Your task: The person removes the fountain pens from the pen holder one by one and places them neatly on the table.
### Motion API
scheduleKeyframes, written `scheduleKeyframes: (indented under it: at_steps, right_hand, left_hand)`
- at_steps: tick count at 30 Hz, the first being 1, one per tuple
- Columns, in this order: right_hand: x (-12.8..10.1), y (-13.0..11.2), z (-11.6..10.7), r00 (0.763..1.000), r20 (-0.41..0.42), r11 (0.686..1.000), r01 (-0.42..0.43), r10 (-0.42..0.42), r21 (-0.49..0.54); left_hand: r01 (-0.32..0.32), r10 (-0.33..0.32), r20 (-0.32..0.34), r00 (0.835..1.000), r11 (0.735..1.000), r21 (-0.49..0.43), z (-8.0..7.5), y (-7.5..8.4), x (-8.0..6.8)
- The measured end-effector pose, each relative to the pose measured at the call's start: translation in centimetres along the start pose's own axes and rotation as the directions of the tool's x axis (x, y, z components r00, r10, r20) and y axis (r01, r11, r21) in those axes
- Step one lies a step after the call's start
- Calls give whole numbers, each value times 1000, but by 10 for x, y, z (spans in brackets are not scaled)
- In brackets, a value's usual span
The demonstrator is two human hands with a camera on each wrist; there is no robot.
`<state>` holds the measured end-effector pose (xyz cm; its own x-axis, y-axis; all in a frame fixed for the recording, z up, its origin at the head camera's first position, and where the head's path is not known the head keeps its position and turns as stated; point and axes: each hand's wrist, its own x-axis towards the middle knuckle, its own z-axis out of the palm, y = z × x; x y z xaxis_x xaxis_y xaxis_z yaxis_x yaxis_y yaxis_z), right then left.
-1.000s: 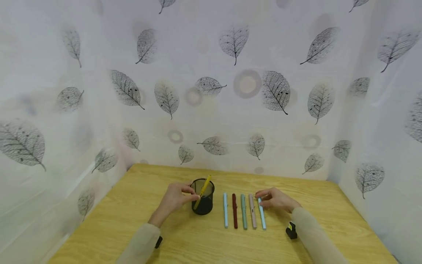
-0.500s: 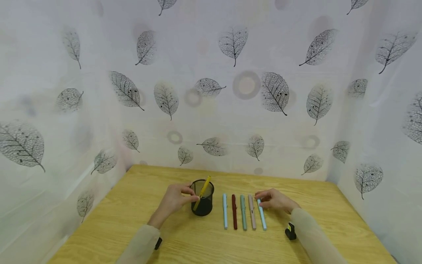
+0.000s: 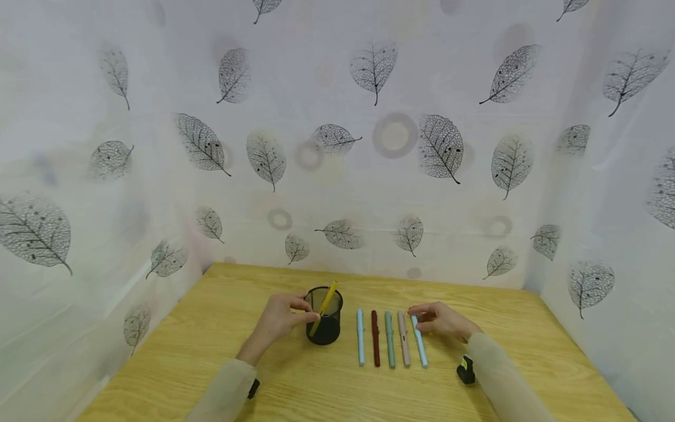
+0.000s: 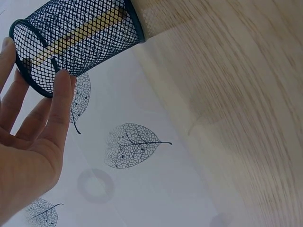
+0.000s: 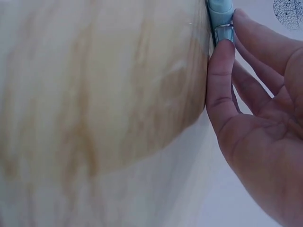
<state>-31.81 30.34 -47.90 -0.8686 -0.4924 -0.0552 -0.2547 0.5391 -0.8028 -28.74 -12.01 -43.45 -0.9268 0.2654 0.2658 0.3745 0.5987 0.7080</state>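
At the black mesh pen holder (image 3: 324, 331), my left hand (image 3: 282, 316) holds the near left of the rim between thumb and fingers. The holder stands upright with a yellow pen (image 3: 328, 298) leaning inside; the left wrist view shows that pen (image 4: 85, 35) through the mesh. My right hand (image 3: 443, 321) pinches the upper end of the rightmost light blue pen (image 3: 419, 346), which lies on the table, slightly slanted. Its metal clip shows between thumb and fingers of the right hand (image 5: 265, 109) in the right wrist view.
Left of the held pen lie a pinkish-grey pen (image 3: 404, 343), a green pen (image 3: 389, 343), a dark red pen (image 3: 375, 343) and another light blue pen (image 3: 361, 340), side by side. The wooden table (image 3: 327, 390) meets a leaf-patterned curtain (image 3: 337, 187) at the back.
The near end of the rightmost light blue pen has swung slightly to the right under my right hand. My left hand stays at the pen holder.
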Motion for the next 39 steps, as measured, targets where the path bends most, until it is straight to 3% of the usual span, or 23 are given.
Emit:
scheduleKeyframes:
  at_steps: [16, 25, 32, 39]
  right_hand:
    - [-5, -8, 1, 999, -4, 999, -35, 35, 27]
    - [-5, -4, -2, 998, -24, 985, -48, 53, 168]
    - [-4, -3, -3, 988, -123, 971, -59, 89, 231]
    - [1, -4, -2, 960, -264, 971, -25, 90, 240]
  left_hand:
    - [-3, 3, 3, 1000, 1000, 10, 0, -2, 1]
    - [4, -4, 17, 1000, 1000, 9, -1, -1, 1]
    - [4, -4, 16, 1000, 1000, 7, 0, -1, 1]
    - [11, -11, 16, 1000, 1000, 4, -1, -1, 1]
